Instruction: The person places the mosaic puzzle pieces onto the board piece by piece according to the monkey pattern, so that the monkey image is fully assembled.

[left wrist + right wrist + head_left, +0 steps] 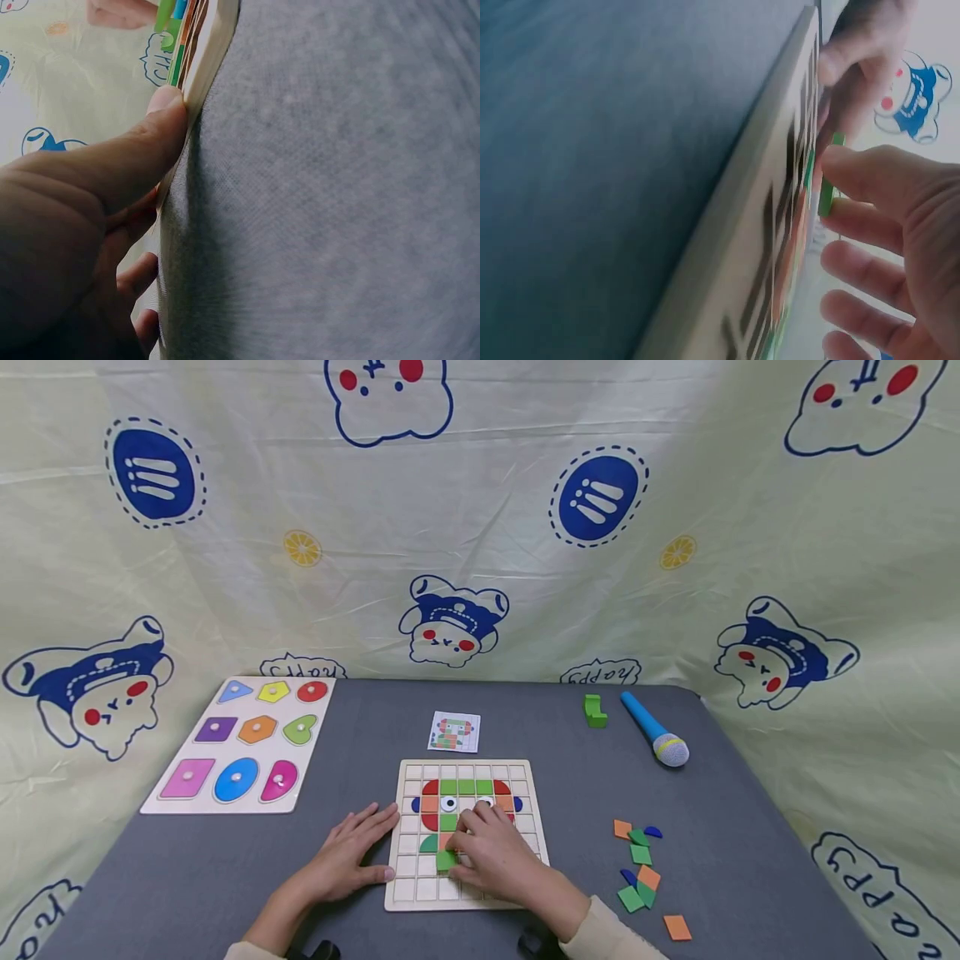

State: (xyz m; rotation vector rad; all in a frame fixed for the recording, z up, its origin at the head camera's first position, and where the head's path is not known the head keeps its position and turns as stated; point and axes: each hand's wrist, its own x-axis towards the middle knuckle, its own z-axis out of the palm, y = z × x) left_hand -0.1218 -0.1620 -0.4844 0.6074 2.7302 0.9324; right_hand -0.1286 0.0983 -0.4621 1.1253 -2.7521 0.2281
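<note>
A wooden grid board (517, 893) lies on the grey table, its squares partly filled with red, green, orange and blue tiles and white eye tiles. My right hand (495, 853) is over the board's lower middle, pinching a green square tile (446, 862) between thumb and a finger. In the right wrist view this green tile (828, 196) stands tilted just off the board's surface. My left hand (341, 852) lies at the board's left edge, fingers extended, with thumb and fingertips touching it. The left thumb (154, 139) presses the board's side (210, 56). The right hand hides some squares.
Loose tiles, among them an orange square (677, 928) and a green square (631, 899), lie to the right. Behind the board is a small picture card (453, 732). A blue toy microphone (643, 718), a green block (595, 711) and a shape puzzle board (225, 750) stand farther back.
</note>
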